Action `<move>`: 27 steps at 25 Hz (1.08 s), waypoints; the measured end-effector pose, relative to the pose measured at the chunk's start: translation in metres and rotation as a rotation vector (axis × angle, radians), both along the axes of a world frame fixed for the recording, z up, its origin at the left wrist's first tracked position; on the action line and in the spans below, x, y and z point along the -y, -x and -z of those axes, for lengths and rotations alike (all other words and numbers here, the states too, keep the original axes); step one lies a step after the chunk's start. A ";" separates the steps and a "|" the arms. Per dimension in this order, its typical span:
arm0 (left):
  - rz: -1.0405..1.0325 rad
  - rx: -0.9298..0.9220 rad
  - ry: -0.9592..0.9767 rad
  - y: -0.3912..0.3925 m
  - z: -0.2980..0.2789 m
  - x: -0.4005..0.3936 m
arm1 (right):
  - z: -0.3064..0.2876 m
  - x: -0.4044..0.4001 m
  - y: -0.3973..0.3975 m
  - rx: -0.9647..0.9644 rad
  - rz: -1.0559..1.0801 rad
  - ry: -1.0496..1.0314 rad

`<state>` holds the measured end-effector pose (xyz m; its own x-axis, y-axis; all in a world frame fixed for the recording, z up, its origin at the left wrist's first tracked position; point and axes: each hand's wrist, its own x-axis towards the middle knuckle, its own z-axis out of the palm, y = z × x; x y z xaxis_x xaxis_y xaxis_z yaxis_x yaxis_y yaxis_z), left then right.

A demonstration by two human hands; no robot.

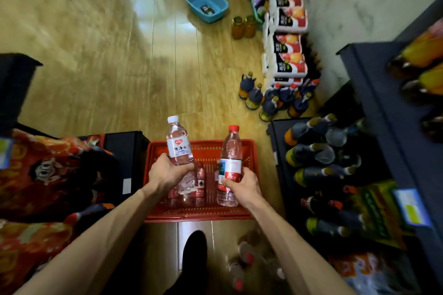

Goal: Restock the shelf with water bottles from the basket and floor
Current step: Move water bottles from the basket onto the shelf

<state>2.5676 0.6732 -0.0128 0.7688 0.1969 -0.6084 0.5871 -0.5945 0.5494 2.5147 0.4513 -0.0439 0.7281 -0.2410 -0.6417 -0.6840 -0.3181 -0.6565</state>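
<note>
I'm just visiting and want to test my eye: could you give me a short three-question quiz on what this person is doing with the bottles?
1. True or false: both hands hold a bottle.
2. Which cap colour is on the bottle in the left hand? A) white B) red C) blue
3. Fill in: more bottles lie in the red ____ below the hands.

Key:
1. True. The left hand grips the white-capped bottle; the right hand grips the red-capped bottle.
2. A.
3. Basket: the red basket on the floor holds a few more water bottles.
</note>
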 end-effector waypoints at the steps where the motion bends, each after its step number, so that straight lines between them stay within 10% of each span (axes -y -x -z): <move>1: 0.019 0.015 0.015 -0.001 -0.024 0.002 | -0.024 0.007 0.003 0.012 -0.007 -0.001; 27: 0.227 0.428 0.307 0.005 -0.464 0.100 | -0.481 0.118 0.048 0.522 0.109 0.066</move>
